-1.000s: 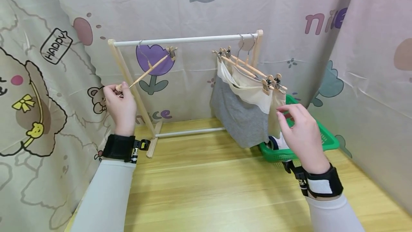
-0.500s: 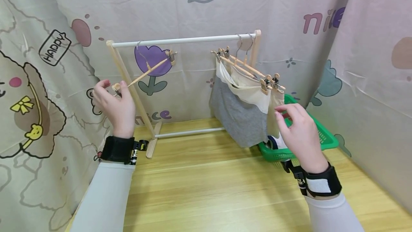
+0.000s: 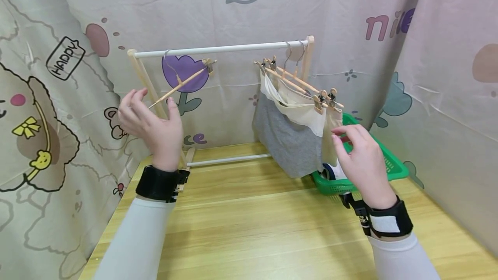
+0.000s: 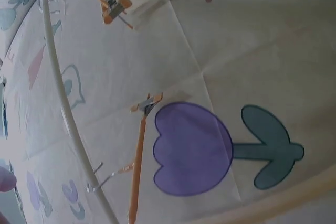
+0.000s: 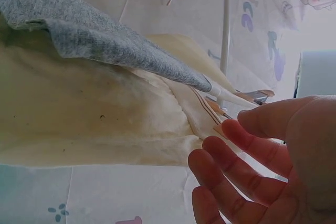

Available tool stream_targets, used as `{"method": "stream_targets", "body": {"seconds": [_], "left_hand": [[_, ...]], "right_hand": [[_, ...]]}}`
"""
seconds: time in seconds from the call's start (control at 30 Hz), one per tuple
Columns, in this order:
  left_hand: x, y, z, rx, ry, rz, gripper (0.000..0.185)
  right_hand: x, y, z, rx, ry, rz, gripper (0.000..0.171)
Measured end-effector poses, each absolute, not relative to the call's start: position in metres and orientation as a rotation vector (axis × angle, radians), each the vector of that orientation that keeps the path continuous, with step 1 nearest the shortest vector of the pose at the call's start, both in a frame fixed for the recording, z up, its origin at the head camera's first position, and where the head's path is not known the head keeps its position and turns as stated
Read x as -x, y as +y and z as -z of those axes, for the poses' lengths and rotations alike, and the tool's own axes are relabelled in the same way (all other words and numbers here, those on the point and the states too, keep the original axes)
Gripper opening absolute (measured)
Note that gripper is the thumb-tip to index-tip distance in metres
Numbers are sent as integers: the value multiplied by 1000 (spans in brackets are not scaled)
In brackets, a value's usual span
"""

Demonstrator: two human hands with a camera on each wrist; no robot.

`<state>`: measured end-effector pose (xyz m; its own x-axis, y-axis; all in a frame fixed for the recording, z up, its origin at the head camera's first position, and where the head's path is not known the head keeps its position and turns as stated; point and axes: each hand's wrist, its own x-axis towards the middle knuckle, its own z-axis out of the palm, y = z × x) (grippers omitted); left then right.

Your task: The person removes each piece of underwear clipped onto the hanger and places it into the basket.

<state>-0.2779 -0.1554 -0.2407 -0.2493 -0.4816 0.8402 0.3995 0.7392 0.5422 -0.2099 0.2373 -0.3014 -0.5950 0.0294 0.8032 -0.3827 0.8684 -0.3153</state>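
Note:
My left hand [image 3: 151, 128] is raised at the rack's left side, fingers loosely bent and apart, with nothing seen gripped. Behind it a bare wooden clip hanger [image 3: 179, 86] hangs by its metal hook from the white rail [image 3: 218, 49]; the hanger's near end is hidden by the hand. My right hand [image 3: 362, 159] hovers in front of the hanging clothes, its fingers relaxed and curved. Beside those fingers, in the right wrist view, is a cream garment [image 5: 94, 114] below a grey one [image 5: 105, 40]. The grey-and-white garment [image 3: 292, 141] hangs clipped to a hanger at the right.
A green plastic basket [image 3: 398, 170] with dark-and-white cloth stands behind the right hand. The wooden rack's lower bar [image 3: 229, 160] runs just above the wood-grain table [image 3: 249, 224]. A printed curtain [image 3: 186, 7] encloses the back and sides.
My left hand first held the near clip of the bare hanger, then let go, its fingers spreading, and moved slightly right. The right hand has stayed in place.

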Motion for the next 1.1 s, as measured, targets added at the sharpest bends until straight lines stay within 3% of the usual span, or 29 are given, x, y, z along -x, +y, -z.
{"method": "stream_targets", "body": {"seconds": [0.6,1.1], "left_hand": [[275,-79,231,142,-1761,971,47],[261,-16,235,483,-1890,1242,39]], "right_hand": [[210,236,298,-270,-2128,-589,16],[205,237,299,-268,-2127,-607,16]]}}
